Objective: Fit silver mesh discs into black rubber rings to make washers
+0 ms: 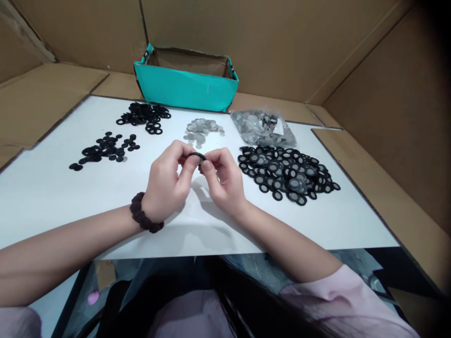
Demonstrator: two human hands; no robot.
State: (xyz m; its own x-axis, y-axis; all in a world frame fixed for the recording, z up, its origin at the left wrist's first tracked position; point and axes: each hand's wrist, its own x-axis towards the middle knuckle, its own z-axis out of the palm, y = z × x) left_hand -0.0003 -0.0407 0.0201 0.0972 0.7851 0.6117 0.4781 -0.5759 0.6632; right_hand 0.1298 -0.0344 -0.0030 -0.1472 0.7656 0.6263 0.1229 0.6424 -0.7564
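Held between both hands over the middle of the table is a small black ring (198, 155), mostly covered by the fingers. My left hand (169, 176) pinches its left side between thumb and fingers. The thumb and fingers of my right hand (225, 180) close on its right side. Just beyond the hands lies a pile of translucent grey discs (202, 127). Right of my right hand spreads a large heap of black rings with grey centres (287, 171). On the left are a pile of small black discs (105, 149) and, farther back, a pile of open black rings (143, 115).
A teal cardboard box (186, 87) stands at the back of the white table (169, 241). Right of the grey discs lies a clear plastic bag (262, 127) with grey discs in it. Cardboard walls (268, 51) enclose the back and sides.
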